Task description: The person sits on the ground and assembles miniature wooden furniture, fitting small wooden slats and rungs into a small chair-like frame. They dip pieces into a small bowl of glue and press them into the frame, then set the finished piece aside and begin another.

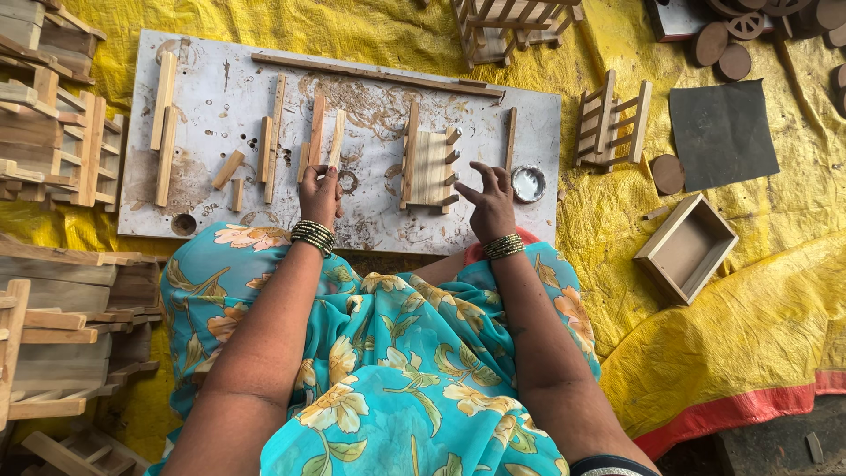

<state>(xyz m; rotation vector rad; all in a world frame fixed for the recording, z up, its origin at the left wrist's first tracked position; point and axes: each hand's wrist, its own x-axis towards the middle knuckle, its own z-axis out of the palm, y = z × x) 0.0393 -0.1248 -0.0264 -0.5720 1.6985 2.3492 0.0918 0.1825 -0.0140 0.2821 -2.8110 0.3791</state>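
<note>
Near the board's front edge, my left hand (319, 192) curls its fingers around the lower end of a thin wooden strip (336, 141) that lies on the board (370, 225). Just left of it lies a second strip (315, 132), and a few more sticks lie farther left. My right hand (490, 198) hovers open, fingers spread, gripping nothing, between a small slatted frame (429, 167) and a round metal tin (528, 183) near the board's right edge. A long stick (374, 76) runs along the back edge. Off the board's right side, on the yellow sheet (758, 308), I see a ladder-like frame (611, 123), a dark square mat (723, 132), a wooden disc (668, 174) and an open wooden box (686, 249). Stacked frames (62, 132) sit off the left side.
</note>
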